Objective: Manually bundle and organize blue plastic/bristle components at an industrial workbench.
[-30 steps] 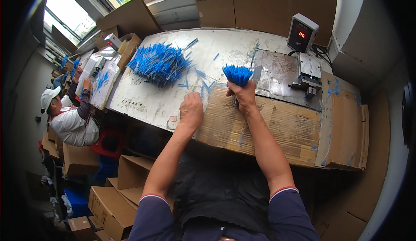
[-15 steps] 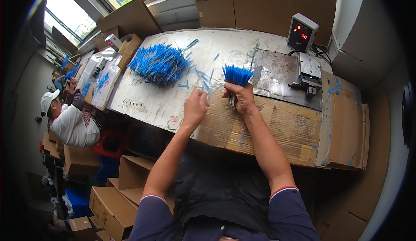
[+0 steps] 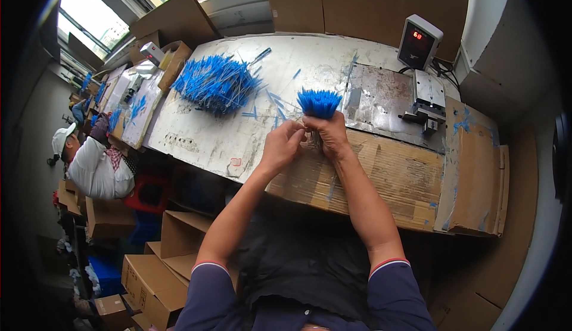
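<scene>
Right hand (image 3: pixel 331 135) grips blue-tipped stick bundle (image 3: pixel 319 103), long axis roughly fore-aft; left hand (image 3: pixel 283 145) just left, fingers curled, hold unclear.

- Bundle (image 3: pixel 319 103) was blue at top.
- Pile (image 3: pixel 214 84) was blue, streaked pale.
- Tabletop (image 3: pixel 205 125) was off-white, stained dark.
- Sleeves (image 3: pixel 208 292) were navy, edged red and white.
</scene>
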A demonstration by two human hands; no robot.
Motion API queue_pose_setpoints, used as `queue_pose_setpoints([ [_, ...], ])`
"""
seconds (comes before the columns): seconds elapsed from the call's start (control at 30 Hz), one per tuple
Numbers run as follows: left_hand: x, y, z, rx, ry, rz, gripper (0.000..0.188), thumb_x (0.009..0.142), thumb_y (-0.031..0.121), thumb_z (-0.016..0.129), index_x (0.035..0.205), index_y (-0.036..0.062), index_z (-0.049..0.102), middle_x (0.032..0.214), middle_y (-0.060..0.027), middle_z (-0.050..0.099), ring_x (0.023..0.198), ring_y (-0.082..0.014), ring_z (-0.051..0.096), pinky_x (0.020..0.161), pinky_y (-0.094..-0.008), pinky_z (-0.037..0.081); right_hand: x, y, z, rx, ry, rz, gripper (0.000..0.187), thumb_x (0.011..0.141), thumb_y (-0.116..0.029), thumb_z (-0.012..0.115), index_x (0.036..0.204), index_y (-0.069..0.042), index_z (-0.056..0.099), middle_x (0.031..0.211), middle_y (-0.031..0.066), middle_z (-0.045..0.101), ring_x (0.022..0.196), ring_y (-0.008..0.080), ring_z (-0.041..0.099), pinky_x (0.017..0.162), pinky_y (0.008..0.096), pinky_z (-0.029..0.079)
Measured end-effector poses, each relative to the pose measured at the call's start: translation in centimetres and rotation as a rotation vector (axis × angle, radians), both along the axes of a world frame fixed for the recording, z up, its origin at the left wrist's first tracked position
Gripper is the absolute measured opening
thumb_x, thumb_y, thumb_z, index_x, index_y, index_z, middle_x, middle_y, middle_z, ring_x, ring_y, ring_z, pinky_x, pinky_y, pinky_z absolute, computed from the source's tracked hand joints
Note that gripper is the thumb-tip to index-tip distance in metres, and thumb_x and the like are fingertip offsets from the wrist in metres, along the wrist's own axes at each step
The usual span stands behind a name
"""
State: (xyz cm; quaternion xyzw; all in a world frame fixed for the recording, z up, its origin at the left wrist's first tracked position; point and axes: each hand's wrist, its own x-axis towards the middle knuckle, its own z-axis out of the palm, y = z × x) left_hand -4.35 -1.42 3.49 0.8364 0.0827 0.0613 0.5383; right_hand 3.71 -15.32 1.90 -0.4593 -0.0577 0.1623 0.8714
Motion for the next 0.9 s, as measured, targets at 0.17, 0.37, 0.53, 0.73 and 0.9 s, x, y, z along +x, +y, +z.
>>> queue_pose_setpoints([
  [0.17,4.6,5.8,1.7,0.695,-0.302,0.089,0.011,0.095,0.01,0.068,0.103,0.0049,0.073,0.095,-0.0115,0.075,0.077,-0.0265,0.072,0.072,-0.038,0.055,1.1,-1.0,0.3,0.04,0.057,-0.115,0.021,0.078,-0.004,0.075,0.096,0.005,0.074,0.076,0.0077,0.07,0.063,0.017,0.067,0.058,0.0322,0.056],
  [0.37,9.9,9.4,2.2,0.842,-0.093,0.061,0.022,0.095,0.026,0.066,0.105,0.0074,0.073,0.112,-0.0155,0.071,0.104,-0.0367,0.068,0.091,-0.0467,0.052,1.3,-0.6,0.1,0.038,0.035,-0.102,0.023,0.079,-0.004,0.074,0.1,0.006,0.073,0.081,0.0098,0.071,0.063,0.0173,0.067,0.058,0.0317,0.057],
  [0.53,12.2,7.6,1.1,1.032,0.101,0.013,0.023,0.094,0.025,0.065,0.1,0.0042,0.072,0.109,-0.0219,0.07,0.104,-0.0391,0.069,0.09,-0.0486,0.054,0.8,-1.0,1.1,0.099,0.116,-0.051,0.021,0.079,-0.002,0.077,0.097,0.006,0.07,0.082,0.0111,0.071,0.061,0.0197,0.069,0.053,0.0338,0.059],
  [0.73,11.5,5.3,1.2,1.03,-0.032,0.124,0.019,0.096,0.02,0.062,0.096,0.0017,0.069,0.099,-0.0231,0.072,0.094,-0.0415,0.071,0.082,-0.0508,0.055,1.6,-1.3,0.3,0.181,0.176,-0.164,0.021,0.08,-0.001,0.076,0.098,0.005,0.069,0.087,0.0141,0.072,0.065,0.0243,0.073,0.057,0.0373,0.063],
  [0.9,5.3,0.3,1.8,0.49,-0.04,-0.015,0.02,0.097,0.022,0.07,0.098,0.0014,0.067,0.084,-0.0173,0.072,0.078,-0.0337,0.07,0.072,-0.0428,0.053,2.0,-1.1,-0.3,0.273,0.207,-0.18,0.021,0.083,-0.004,0.075,0.102,0.004,0.069,0.093,0.018,0.074,0.075,0.0276,0.075,0.067,0.0395,0.064],
])
